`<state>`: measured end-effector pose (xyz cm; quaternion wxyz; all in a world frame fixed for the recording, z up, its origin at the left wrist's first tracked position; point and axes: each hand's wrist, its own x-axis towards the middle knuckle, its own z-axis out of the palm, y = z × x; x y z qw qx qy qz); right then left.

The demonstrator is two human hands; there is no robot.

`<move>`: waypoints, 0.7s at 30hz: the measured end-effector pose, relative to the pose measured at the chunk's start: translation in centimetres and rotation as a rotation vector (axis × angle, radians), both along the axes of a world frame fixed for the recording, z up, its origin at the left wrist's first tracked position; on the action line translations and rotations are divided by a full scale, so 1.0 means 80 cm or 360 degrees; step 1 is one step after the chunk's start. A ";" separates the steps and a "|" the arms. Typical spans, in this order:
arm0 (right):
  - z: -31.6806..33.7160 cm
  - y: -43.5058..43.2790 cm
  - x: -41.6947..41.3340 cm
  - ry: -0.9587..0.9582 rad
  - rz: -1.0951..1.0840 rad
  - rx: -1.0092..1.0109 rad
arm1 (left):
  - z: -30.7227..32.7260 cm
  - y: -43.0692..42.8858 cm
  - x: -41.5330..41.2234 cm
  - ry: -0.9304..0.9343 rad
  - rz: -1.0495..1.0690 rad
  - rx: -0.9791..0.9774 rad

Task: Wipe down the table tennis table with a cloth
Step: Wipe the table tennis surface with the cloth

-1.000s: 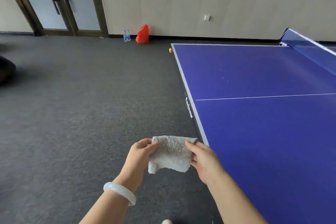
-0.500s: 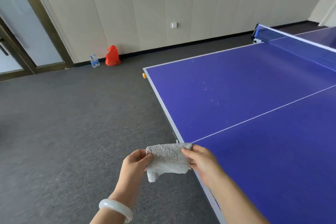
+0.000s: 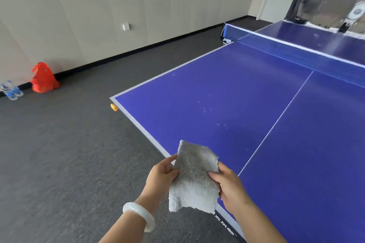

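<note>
Holding the grey cloth (image 3: 194, 179) up between both hands, the person stands at the near left edge of the blue surface (image 3: 217, 89), and by my reading the wiping has not yet begun. The left hand (image 3: 162, 175) pinches the cloth's left edge between thumb and fingers and the right hand (image 3: 231, 187) pinches its right edge, so each grip is closed on the fabric and on nothing else. The cloth hangs in the air over the near border of the surface, its lower part drooping past the edge above the carpet floor (image 3: 59, 163); it does not appear to touch the blue top. A white bracelet (image 3: 140, 215) sits on the left wrist. Pale specks (image 3: 209, 110) show on the left half of the surface, between the near edge and the net (image 3: 296, 53), which suggests this part is unwiped. No streak that a pass would leave is visible, though glare near the net makes that area hard to judge. The whole job looks to lie ahead: laying the cloth flat, covering the near half on both sides of the white centre line (image 3: 276, 122), then the far half beyond the net. An orange ball (image 3: 114, 107) shows just beside the left corner, below the edge, and a red bag (image 3: 44, 79) and water bottles (image 3: 11, 90) stand by the far left wall.
</note>
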<state>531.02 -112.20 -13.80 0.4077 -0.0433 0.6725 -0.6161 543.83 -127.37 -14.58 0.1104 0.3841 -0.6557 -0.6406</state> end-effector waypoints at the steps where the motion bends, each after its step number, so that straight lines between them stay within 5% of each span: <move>1: -0.002 -0.008 -0.002 0.0030 -0.0057 0.0028 | -0.006 -0.015 -0.012 -0.0023 -0.0105 -0.0036; 16: -0.084 -0.078 -0.101 0.0453 -0.0596 0.0745 | -0.081 -0.117 -0.206 -0.0277 -0.0899 -0.0354; 18: -0.095 -0.081 -0.102 0.0370 -0.0614 0.0968 | -0.102 -0.127 -0.215 -0.0506 -0.0978 -0.0526; 21: -0.109 -0.089 -0.101 0.0639 -0.0387 0.1289 | -0.121 -0.154 -0.223 -0.0605 -0.0992 -0.0856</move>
